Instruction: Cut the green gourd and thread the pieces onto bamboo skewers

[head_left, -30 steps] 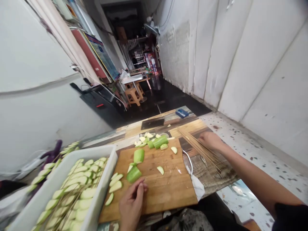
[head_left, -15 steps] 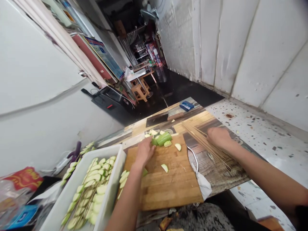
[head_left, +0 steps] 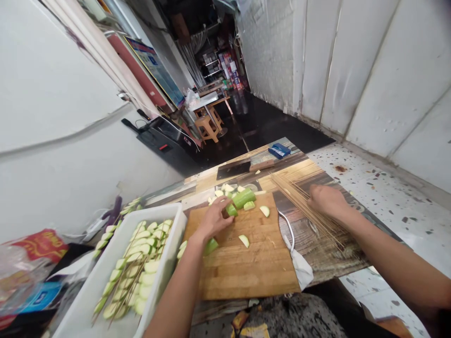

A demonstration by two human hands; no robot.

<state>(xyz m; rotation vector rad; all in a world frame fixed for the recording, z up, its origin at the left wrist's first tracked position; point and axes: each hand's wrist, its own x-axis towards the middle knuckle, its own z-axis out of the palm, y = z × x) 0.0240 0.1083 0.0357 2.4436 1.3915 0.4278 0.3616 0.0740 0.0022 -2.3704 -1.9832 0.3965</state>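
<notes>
On the wooden cutting board, my left hand has its fingers and thumb closed round a cut piece of green zucchini. A larger zucchini chunk and several pale slices lie just beyond it. Two loose half-round slices, one of them a near zucchini slice, rest on the board. My right hand is curled closed at the right side of a spread of thin bamboo skewers. Its fingertips are hidden, so whether a skewer is in them does not show.
A white plastic tub at the left holds skewered zucchini slices. A cleaver and a blue packet lie at the table's far side. A metal handle with a white cloth sits at the board's right edge.
My left hand has closed round the zucchini piece and drawn it slightly toward me, away from the pile. My right hand stays by the skewers. The camera view has shifted slightly.
</notes>
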